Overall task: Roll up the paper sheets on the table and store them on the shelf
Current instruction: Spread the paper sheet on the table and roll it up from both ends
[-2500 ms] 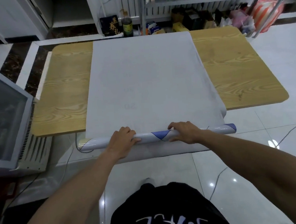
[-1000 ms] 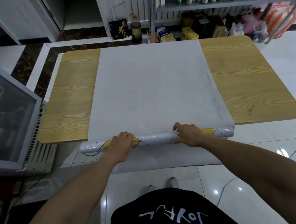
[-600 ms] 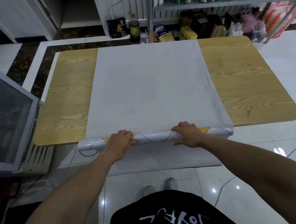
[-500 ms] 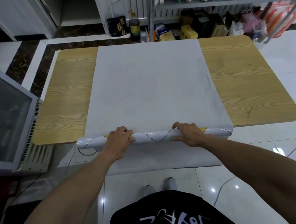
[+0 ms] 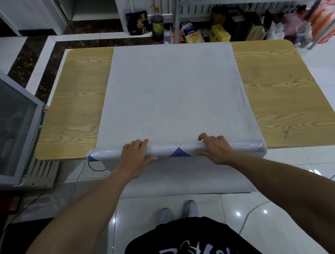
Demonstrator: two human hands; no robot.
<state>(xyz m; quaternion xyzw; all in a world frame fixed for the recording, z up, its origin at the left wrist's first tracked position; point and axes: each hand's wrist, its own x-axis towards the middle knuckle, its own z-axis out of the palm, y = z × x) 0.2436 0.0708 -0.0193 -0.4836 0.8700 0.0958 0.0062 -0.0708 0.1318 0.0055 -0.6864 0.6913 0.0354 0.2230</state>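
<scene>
Both my hands, left (image 5: pixel 135 156) and right (image 5: pixel 213 149), press on the roll (image 5: pixel 174 151) at the surface (image 5: pixel 78 113) edge; mid-rolling, next push it evenly up the frame

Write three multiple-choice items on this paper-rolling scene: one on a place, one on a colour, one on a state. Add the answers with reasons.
1. Where does the rolled part of the white paper sheet lie?
A. at the far table edge
B. at the near edge of the wooden table
C. on the shelf

2. What colour is the diamond on the glossy paper roll between the hands?
A. blue
B. red
C. green

3. How much of the sheet is rolled?
A. all of it
B. none
C. only the near end

Answers: 1 B, the roll sits along the near edge. 2 A, a blue diamond shows. 3 C, the left hand and right hand press a thin roll while most of the sheet lies flat.
</scene>
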